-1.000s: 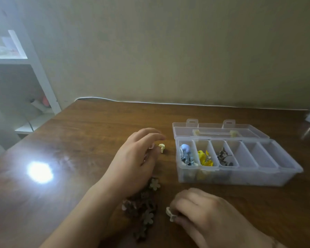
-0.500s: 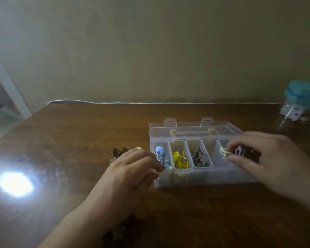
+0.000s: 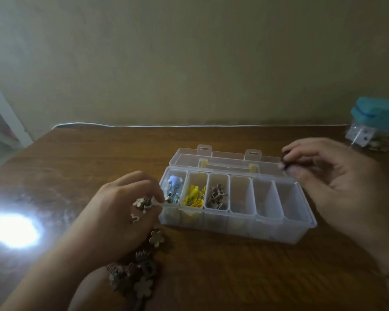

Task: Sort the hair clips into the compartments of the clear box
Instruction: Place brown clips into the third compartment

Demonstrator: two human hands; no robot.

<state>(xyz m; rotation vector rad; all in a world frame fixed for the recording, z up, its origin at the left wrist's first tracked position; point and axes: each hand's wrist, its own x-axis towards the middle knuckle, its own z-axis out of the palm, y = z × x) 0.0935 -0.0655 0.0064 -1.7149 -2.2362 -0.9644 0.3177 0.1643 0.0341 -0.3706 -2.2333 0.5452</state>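
On the brown wooden table (image 3: pixel 211 277) our clear plastic six-compartment box (image 3: pixel 285 223) lies open, with blue, yellow and brown clips in its three leftmost compartments. Our right hand (image 3: pixel 337 187) pinches something small and dark over its far right corner. Our left hand (image 3: pixel 119 212) grips beige flower-shaped hair clips (image 3: pixel 142 203) beside the box's left end; a loose pile of brown flower clips (image 3: pixel 139 272) sits beneath.

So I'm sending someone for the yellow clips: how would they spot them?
Find the clear box on the wooden table. The yellow clips fill its second compartment from the left, between a blue clip and brown ones.
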